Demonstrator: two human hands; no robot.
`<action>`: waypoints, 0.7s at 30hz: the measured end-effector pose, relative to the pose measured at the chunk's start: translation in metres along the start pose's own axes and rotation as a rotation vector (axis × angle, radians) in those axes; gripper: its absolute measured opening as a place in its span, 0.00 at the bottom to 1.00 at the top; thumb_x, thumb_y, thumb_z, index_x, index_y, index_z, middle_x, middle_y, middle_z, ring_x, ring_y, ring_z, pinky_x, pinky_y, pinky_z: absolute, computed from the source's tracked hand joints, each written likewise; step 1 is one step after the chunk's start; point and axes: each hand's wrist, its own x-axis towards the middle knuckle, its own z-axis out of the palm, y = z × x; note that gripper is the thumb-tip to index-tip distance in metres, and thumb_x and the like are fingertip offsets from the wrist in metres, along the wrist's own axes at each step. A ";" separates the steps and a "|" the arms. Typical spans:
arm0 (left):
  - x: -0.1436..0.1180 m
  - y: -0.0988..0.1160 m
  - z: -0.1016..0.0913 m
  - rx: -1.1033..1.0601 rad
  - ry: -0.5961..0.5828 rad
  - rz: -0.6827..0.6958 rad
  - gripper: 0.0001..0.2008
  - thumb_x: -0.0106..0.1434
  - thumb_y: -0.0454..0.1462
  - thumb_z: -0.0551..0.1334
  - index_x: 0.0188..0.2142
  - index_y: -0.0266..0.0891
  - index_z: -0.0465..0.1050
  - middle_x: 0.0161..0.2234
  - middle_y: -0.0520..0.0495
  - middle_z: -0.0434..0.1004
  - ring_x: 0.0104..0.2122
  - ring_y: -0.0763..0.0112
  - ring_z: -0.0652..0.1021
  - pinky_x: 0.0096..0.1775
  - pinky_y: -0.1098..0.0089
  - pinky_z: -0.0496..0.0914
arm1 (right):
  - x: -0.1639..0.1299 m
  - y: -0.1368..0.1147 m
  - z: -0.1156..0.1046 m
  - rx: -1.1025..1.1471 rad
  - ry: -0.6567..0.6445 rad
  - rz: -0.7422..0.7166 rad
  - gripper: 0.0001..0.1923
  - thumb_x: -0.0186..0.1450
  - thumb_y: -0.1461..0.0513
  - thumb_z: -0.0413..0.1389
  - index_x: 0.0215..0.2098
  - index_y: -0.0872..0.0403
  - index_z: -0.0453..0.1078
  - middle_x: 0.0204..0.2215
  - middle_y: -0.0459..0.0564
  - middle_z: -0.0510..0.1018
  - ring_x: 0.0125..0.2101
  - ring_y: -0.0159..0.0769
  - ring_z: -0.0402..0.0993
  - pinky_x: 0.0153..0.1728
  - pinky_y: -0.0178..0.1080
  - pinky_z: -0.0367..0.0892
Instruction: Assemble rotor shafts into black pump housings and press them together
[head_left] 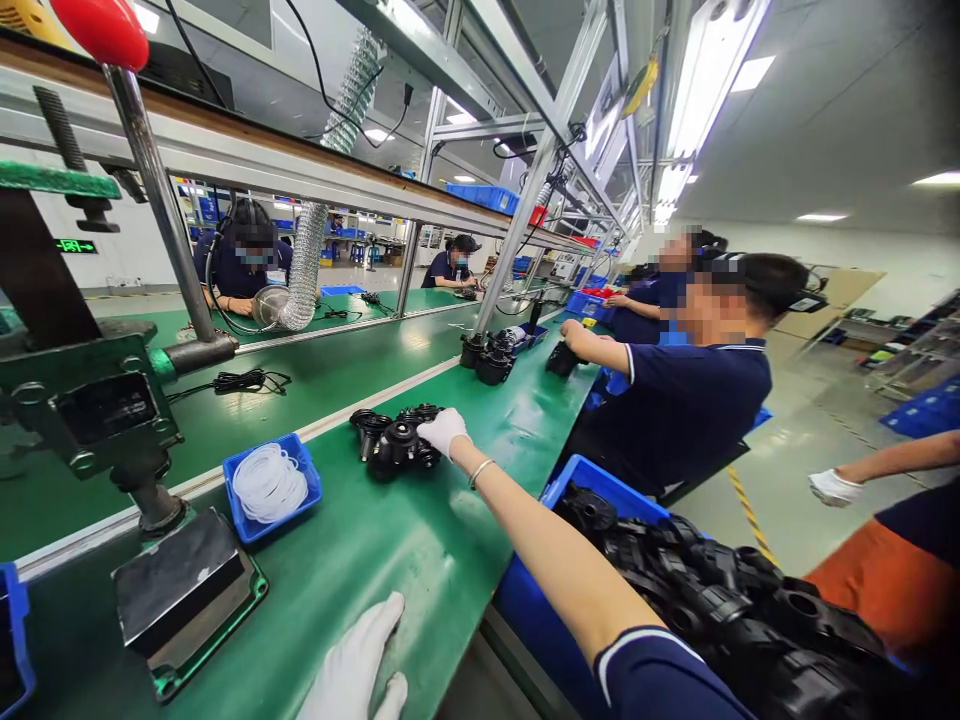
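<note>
Head view, right hand (442,430) reached far over green table (390,560), grip closed over cluster of black plastic parts (394,440), left hand (358,665) lay flat, fingers spread, one blue tray of white rings (270,485) beside, one press (112,400) left, one blue bin of black parts (600,490) right.

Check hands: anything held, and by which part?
The right hand rests on top of the rightmost part in the cluster of black plastic parts on the green belt; a closed grip cannot be told. The left hand lies flat on the belt, holding nothing.
</note>
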 end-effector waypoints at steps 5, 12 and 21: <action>-0.002 -0.003 0.007 0.025 -0.007 0.007 0.18 0.69 0.43 0.59 0.56 0.42 0.67 0.58 0.40 0.67 0.53 0.57 0.72 0.54 0.52 0.69 | -0.008 -0.008 0.006 0.319 0.108 0.099 0.13 0.70 0.58 0.58 0.48 0.57 0.70 0.45 0.53 0.74 0.43 0.41 0.74 0.43 0.46 0.73; -0.001 -0.034 0.028 -0.094 -0.009 -0.020 0.32 0.62 0.34 0.59 0.65 0.47 0.56 0.63 0.46 0.64 0.59 0.60 0.69 0.60 0.63 0.66 | -0.033 -0.026 -0.043 0.833 0.261 -0.113 0.18 0.72 0.52 0.52 0.50 0.58 0.69 0.46 0.55 0.75 0.44 0.41 0.74 0.46 0.48 0.71; 0.013 0.028 -0.028 -0.763 0.331 -0.232 0.35 0.64 0.52 0.60 0.63 0.36 0.52 0.60 0.33 0.63 0.49 0.59 0.76 0.51 0.61 0.72 | -0.202 -0.076 0.000 1.176 -0.610 -0.753 0.30 0.66 0.40 0.52 0.53 0.53 0.69 0.47 0.55 0.76 0.49 0.44 0.73 0.53 0.47 0.69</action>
